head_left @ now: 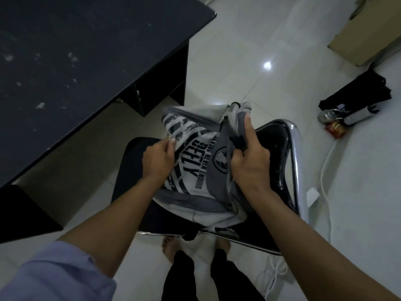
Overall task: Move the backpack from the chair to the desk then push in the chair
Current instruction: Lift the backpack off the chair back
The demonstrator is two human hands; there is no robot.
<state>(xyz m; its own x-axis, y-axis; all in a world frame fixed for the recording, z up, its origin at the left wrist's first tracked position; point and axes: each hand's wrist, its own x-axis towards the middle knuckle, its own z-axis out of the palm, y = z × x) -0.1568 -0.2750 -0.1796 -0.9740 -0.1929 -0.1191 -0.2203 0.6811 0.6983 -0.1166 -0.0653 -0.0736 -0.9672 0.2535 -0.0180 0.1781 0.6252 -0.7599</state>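
Observation:
A grey and white backpack (195,168) with black lettering rests on the black seat of a chrome-framed chair (293,148) in the middle of the view. My left hand (158,159) grips the backpack's left side. My right hand (249,157) is closed on its upper right part, near a black strap buckle. The dark desk (86,61) fills the upper left, its front edge a short way left of the chair. The backpack's lower end hangs over the seat's near edge.
A cardboard box (364,38) stands at the far right. Dark folded cloth (355,94), a metal tin and a red packet (335,130) lie on the tiled floor right of the chair. A white cable (325,161) runs along the floor there. My feet are below the seat.

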